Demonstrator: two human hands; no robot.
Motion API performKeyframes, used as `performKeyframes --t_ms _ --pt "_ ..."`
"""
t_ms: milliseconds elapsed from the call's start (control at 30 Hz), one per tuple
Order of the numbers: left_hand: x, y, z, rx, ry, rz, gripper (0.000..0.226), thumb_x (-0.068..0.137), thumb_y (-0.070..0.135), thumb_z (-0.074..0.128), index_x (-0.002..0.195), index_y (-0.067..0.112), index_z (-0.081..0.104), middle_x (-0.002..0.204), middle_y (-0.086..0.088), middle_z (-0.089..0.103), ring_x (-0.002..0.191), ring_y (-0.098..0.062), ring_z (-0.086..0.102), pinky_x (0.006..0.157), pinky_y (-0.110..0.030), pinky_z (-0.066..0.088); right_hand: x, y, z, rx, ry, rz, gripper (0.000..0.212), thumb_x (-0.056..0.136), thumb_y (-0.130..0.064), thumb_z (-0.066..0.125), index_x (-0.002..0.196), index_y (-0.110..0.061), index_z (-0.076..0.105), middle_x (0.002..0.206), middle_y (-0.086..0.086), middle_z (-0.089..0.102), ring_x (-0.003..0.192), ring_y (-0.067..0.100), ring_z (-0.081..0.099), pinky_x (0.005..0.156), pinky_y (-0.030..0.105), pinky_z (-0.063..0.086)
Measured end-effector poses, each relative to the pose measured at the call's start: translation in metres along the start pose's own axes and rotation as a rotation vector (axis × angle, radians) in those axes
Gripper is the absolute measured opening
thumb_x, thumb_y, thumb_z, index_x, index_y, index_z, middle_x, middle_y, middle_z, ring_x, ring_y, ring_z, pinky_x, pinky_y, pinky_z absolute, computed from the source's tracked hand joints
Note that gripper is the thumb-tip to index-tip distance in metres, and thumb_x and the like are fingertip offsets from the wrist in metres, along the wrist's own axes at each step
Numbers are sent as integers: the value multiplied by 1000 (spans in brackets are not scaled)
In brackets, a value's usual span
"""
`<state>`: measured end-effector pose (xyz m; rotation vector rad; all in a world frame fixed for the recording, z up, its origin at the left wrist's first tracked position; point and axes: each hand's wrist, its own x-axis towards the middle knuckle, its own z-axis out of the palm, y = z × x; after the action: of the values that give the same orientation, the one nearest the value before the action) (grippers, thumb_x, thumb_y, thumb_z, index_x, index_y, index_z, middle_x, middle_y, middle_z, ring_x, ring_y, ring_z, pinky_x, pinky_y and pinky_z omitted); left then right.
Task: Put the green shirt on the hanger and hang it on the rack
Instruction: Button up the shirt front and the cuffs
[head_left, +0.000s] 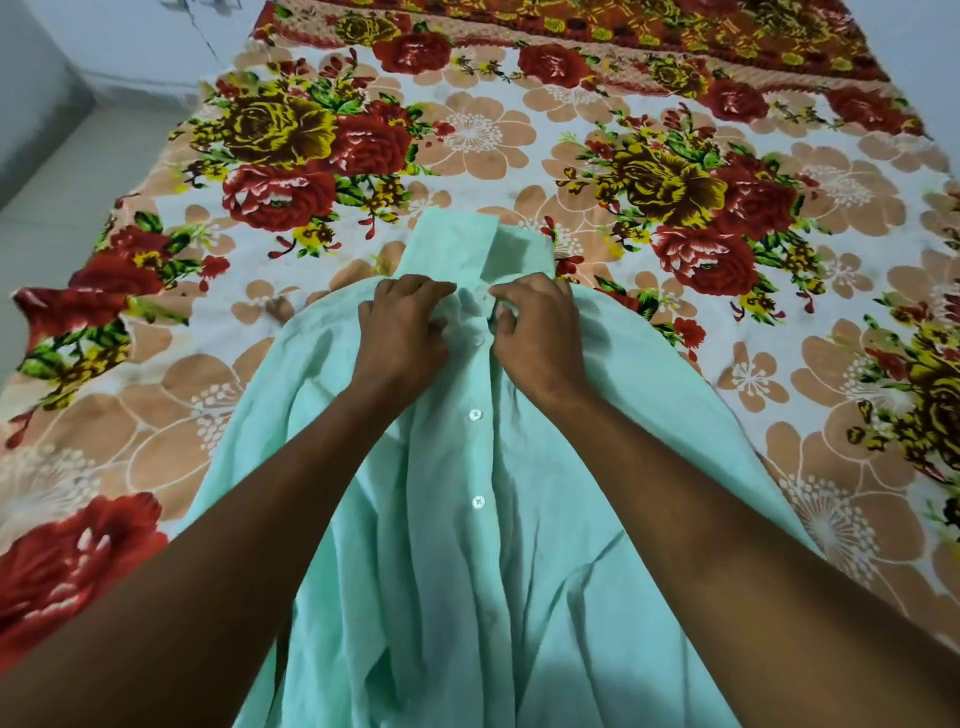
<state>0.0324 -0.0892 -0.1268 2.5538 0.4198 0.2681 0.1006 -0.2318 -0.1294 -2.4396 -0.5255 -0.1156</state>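
Green shirt (483, 519) lies front-up on the floral bedsheet (519, 130), collar (483, 249) pointing away from you, hem trailing off toward your body. Your left hand (402, 332) and right hand (537, 332) sit on either side of the placket just below the collar, fingers curled and pinching the cloth at what looks like the top button; two lower buttons (475, 414) appear fastened. No hanger or rack is in view; whether a hanger sits inside the shirt cannot be told. Judged step: working the top button at the neck. To do it well, keep the two placket edges flat and overlapped, hold the buttonhole side taut with one hand, and tilt the button edge-first with the other. Don't drag the fabric toward you; the shirt body is already rumpled and will bunch further. The cloth looks thin and slippery, so pinch close to the button. Check the collar stays even on both sides.
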Motion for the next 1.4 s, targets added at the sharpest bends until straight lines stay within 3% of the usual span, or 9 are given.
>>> performKeyframes --t_ms 167,533,767,867,933,1067,1200,1400 --pt "-62 -21 -31 201 -24 42 54 94 12 61 147 12 53 156 -16 47 144 -39 39 114 -52 31 -45 -31 -1 -164 -60 -178 39 99 -21 54 136 -14 61 141 5 60 134 28 49 106 45 36" --pt "-283 -58 -121 300 42 -8 52 84 6 50 135 1 61 143 -22 58 133 -42 53 107 -53 46 -242 -124 2 -193 -264 -609 42 98 -20 48 137 -10 60 145 7 58 137 26 50 111 38 31" --pt "-413 -72 -142 298 78 -104 57 82 5 35 131 -4 63 135 -24 63 124 -43 58 107 -49 45 -359 -156 -1 -119 -374 -653 41 100 -21 48 136 -8 60 145 10 58 139 29 50 112 44 38" --pt "-469 -75 -148 254 157 -128 48 85 -6 45 128 -6 64 129 -25 65 118 -43 60 103 -46 45 -405 -169 -5 -85 -394 -666 40 100 -22 49 135 -7 61 144 10 58 138 30 49 112 46 39" --pt "-505 -82 -151 214 238 -141 35 90 -8 55 122 -5 68 122 -22 67 110 -42 61 93 -49 50 -435 -177 -6 -51 -369 -695 35 98 -20 55 130 -8 65 140 10 61 134 30 52 108 45 41" --pt "-554 -87 -156 111 332 -142 19 90 -8 63 105 -1 73 104 -17 69 98 -38 62 82 -43 48 -480 -187 -12 30 -307 -753 22 94 -16 65 113 -9 73 118 9 68 113 31 60 90 44 47" --pt "-598 -86 -154 14 288 -235 20 83 -7 66 100 3 70 97 -12 68 93 -34 60 76 -41 46 -523 -195 -12 43 -348 -751 18 92 -20 70 106 -9 74 106 9 66 101 32 60 81 44 48" --pt "-625 -92 -139 -45 160 -351 29 80 -6 65 107 3 70 98 -13 65 92 -34 59 76 -34 44 -547 -200 -1 -112 -513 -673 40 87 -39 71 117 -12 70 110 6 63 107 28 59 87 42 46"
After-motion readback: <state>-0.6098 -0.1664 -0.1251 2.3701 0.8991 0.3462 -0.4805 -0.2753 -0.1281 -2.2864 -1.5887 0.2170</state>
